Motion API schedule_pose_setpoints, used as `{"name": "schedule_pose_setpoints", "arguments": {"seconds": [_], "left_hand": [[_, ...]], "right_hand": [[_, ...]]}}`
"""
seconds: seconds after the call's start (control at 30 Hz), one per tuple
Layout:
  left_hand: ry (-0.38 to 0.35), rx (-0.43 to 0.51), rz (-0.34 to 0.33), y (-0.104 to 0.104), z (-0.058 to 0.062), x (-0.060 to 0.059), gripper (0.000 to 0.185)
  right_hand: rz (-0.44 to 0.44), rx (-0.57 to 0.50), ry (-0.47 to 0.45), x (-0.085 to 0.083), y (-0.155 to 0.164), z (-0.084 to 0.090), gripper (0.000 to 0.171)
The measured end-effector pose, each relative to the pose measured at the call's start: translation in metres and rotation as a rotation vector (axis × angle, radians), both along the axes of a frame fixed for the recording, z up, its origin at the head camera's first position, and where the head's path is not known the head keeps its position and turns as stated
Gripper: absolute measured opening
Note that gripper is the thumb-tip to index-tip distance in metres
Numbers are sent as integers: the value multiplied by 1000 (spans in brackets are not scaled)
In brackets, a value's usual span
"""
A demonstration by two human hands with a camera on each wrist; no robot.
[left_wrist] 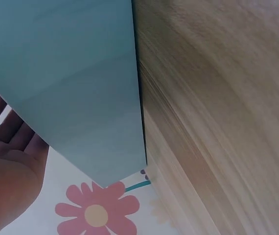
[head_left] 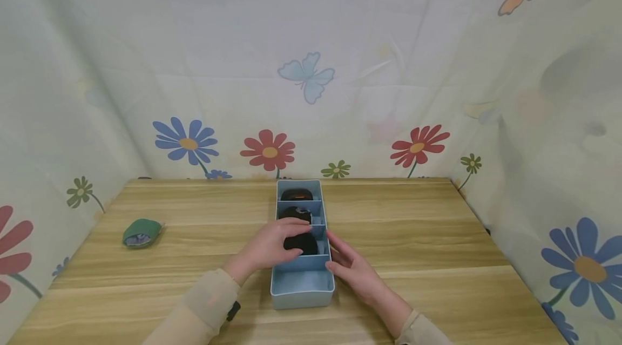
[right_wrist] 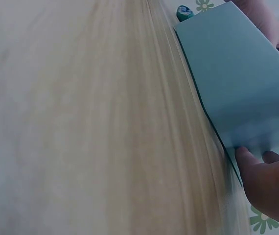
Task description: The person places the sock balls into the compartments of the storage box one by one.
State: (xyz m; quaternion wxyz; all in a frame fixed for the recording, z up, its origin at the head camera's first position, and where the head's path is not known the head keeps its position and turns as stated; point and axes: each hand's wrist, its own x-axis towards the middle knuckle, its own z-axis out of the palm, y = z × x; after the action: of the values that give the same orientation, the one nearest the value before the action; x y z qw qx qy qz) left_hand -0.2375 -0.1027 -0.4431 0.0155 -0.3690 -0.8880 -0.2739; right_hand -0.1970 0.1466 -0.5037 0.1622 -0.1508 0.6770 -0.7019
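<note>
Wooden counter (head_left: 418, 237) | left hand (head_left: 272, 245) fingers curled on black bundle (head_left: 302, 243) in blue plastic divided tray (head_left: 302, 291), third compartment | right hand (head_left: 352, 269) fingers straight against tray's side | two dark bundles behind, nearest compartment bare

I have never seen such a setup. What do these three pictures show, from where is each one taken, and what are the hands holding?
A person works with bare hands at a wooden table. The large picture comes from a camera on the head; the two close ones come from cameras on each wrist. A long blue divided box stands on the table, with dark rolled items in three compartments; the nearest is empty. The left hand grips one dark rolled item in the third compartment. The right hand rests with straight fingers against the box's side. A green rolled item lies apart, far left.
</note>
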Motion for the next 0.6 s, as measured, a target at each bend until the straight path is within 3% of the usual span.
{"name": "schedule_pose_setpoints", "arguments": {"seconds": [0.2, 0.6], "left_hand": [[-41, 49, 47, -4, -1, 1, 50], [-37, 150, 173, -12, -2, 3, 55]], "right_hand": [[-11, 5, -4, 0, -1, 2, 69], [-21, 16, 0, 1, -2, 1, 68]]}}
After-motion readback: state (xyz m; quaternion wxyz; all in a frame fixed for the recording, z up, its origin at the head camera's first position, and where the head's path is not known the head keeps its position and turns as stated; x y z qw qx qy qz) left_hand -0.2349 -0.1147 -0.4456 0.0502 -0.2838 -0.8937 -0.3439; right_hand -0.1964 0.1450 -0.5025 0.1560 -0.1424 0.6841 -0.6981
